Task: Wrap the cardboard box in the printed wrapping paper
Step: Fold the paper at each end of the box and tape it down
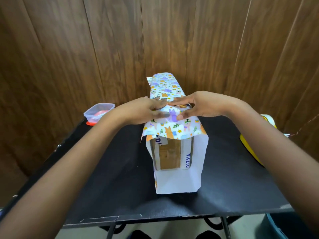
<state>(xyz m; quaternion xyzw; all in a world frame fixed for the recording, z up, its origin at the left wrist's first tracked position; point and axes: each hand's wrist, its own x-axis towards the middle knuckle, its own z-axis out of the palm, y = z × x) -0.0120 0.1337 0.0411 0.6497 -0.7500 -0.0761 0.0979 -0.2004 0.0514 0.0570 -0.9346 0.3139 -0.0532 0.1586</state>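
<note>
We take this for a plain room in a home: a dark brown wood-panelled wall [103,49] close behind a matte black table [112,178] on thin metal legs [225,227], with a clear plastic food container [99,110] on it.

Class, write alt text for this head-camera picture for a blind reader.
A left hand and right hand press printed wrapping paper onto a cardboard box on a black table; the box's near end is uncovered.
</note>
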